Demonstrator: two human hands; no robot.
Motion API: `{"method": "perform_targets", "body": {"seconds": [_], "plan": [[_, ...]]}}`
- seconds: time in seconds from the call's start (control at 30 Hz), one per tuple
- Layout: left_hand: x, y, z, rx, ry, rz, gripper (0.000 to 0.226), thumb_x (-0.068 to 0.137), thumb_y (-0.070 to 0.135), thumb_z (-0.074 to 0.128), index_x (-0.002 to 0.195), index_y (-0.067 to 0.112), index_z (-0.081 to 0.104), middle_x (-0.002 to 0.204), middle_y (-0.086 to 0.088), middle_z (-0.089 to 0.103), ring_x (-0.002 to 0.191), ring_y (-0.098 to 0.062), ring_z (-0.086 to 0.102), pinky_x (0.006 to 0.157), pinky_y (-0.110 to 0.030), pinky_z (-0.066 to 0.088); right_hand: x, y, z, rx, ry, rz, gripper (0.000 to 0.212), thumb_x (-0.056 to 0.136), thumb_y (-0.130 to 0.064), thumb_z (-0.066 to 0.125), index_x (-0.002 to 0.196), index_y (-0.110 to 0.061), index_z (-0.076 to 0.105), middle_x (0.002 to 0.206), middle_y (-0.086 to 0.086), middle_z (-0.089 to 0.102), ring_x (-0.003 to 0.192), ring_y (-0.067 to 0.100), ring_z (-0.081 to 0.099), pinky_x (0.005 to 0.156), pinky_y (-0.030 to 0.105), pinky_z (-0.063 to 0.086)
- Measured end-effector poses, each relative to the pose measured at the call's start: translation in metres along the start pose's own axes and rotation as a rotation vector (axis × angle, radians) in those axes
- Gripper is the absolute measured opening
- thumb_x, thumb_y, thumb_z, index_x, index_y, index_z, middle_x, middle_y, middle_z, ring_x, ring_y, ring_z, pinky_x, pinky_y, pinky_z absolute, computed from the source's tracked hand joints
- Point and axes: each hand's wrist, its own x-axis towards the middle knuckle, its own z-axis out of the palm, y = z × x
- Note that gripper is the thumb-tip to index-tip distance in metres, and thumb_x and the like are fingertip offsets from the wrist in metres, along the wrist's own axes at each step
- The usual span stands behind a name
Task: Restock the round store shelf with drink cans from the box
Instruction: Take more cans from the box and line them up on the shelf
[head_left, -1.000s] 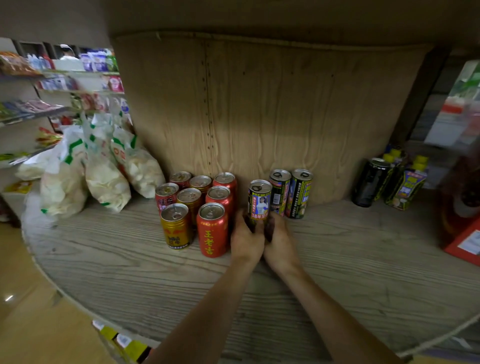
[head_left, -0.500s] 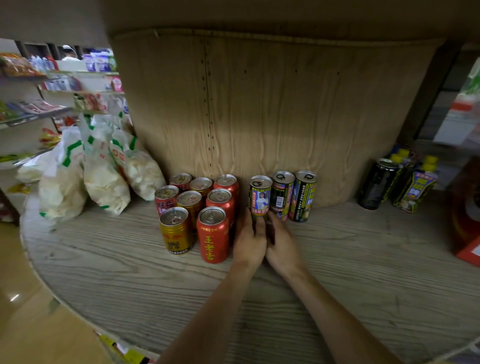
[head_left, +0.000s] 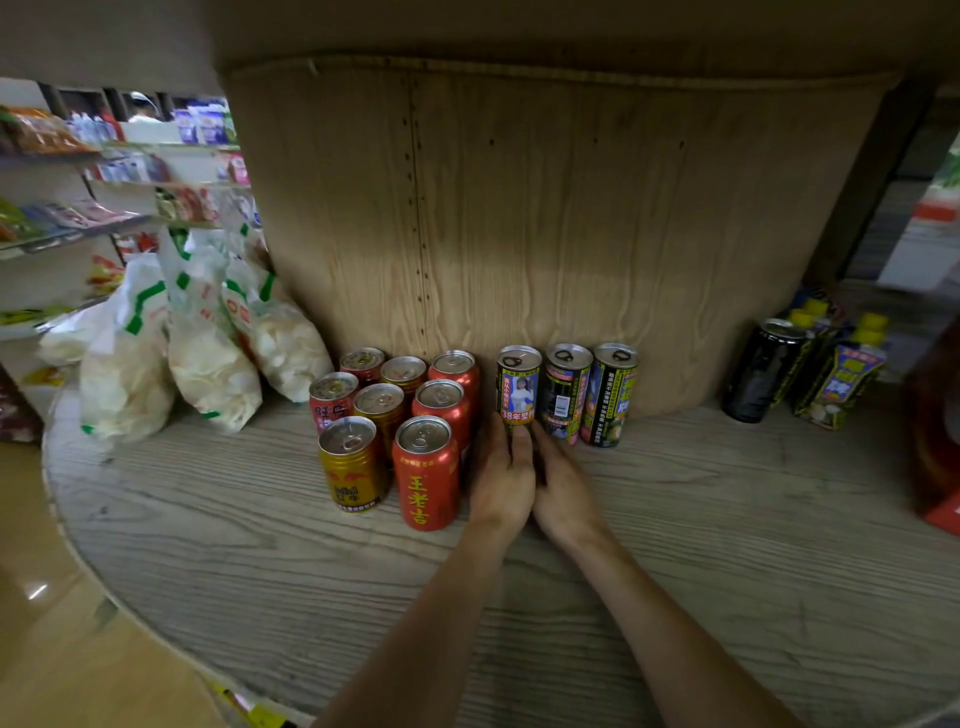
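Two hands meet at the foot of one tall can (head_left: 518, 387), which stands upright on the round shelf (head_left: 727, 545), close against the curved wooden wall (head_left: 545, 234) at the shelf's middle. The left hand (head_left: 501, 480) comes in from the can's left. Its fingers (head_left: 492, 427) wrap the lower left side and its thumb lies across the front near the base, so these fingers are clamped on the can. The right hand (head_left: 563, 486) lies just beside the left one, its fingers (head_left: 544, 441) fairly straight and together, resting against the can's lower right edge. The tall can has a silver top with a pull tab and a dark label bearing a person's picture.

Just beside it on the right stand two dark cans (head_left: 565, 395) of the same slim shape, side by side along the wall. On its left, next to the left hand, is a block of red and gold cans (head_left: 441, 410), eight in all, in three rows. A gold can (head_left: 353, 465) and a red can (head_left: 427, 475) make up the front row.

Bags of pale snacks (head_left: 208, 343) lean together at the far left of the shelf. Well apart on the right stand a black can (head_left: 763, 371) and some yellow-capped pouches (head_left: 841, 384), and a red box (head_left: 935, 467) shows at the edge of view. Other store racks (head_left: 78, 218) are blurred behind the bags.
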Motion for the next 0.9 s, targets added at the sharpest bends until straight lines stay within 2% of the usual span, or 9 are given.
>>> {"method": "perform_targets", "body": {"seconds": [0.13,0.27,0.4,0.63,0.73,0.9], "plan": [[0.009,0.001,-0.001,0.0,-0.042,-0.039,0.061,0.108,0.044,0.03,0.162,0.02,0.016,0.168,-0.003,0.019,0.155,-0.017,0.014,0.127,-0.039,0.011,0.002,0.007,0.006,-0.067,-0.025,-0.018,0.064,0.087,-0.037,0.048,0.15,-0.027,0.043,0.148,0.0,0.052,0.137,0.02,0.046,0.112,0.037,0.039],[0.01,0.003,0.0,0.017,-0.056,-0.026,0.061,0.109,0.041,0.03,0.162,0.017,0.012,0.169,-0.002,0.013,0.155,-0.014,0.008,0.127,-0.034,0.005,0.004,0.005,0.005,-0.077,-0.023,-0.011,0.062,0.087,-0.044,0.045,0.147,-0.028,0.047,0.147,-0.004,0.054,0.135,0.017,0.048,0.112,0.036,0.04],[0.011,0.006,-0.002,0.05,-0.091,-0.064,0.064,0.109,0.042,0.03,0.162,0.016,0.006,0.169,-0.003,0.009,0.156,-0.016,0.006,0.127,-0.034,0.003,0.002,0.005,0.002,-0.115,-0.055,-0.032,0.06,0.088,-0.029,0.053,0.148,-0.024,0.047,0.149,-0.001,0.053,0.137,0.019,0.046,0.113,0.035,0.038],[0.002,0.004,-0.008,0.081,-0.12,-0.058,0.068,0.108,0.042,0.034,0.162,0.015,0.003,0.169,-0.005,0.007,0.156,-0.018,0.004,0.126,-0.031,0.003,-0.005,0.002,-0.005,-0.104,-0.077,0.004,0.066,0.078,-0.026,0.048,0.144,-0.024,0.051,0.145,0.0,0.056,0.133,0.022,0.05,0.111,0.033,0.039],[0.0,0.002,-0.009,0.082,-0.125,-0.028,0.067,0.108,0.04,0.036,0.161,0.015,0.004,0.169,-0.005,0.008,0.156,-0.017,0.004,0.127,-0.033,0.003,-0.012,0.0,-0.01,-0.101,-0.083,0.014,0.068,0.079,-0.022,0.05,0.146,-0.023,0.049,0.147,0.001,0.054,0.134,0.022,0.049,0.111,0.028,0.037],[-0.004,-0.002,-0.009,0.086,-0.119,-0.008,0.069,0.105,0.046,0.036,0.162,0.018,0.01,0.169,-0.005,0.012,0.156,-0.016,0.007,0.127,-0.039,0.008,-0.022,0.006,-0.015,-0.149,-0.086,0.017,0.071,0.085,-0.003,0.058,0.152,-0.02,0.041,0.152,0.003,0.048,0.139,0.019,0.043,0.115,0.025,0.032]]}}
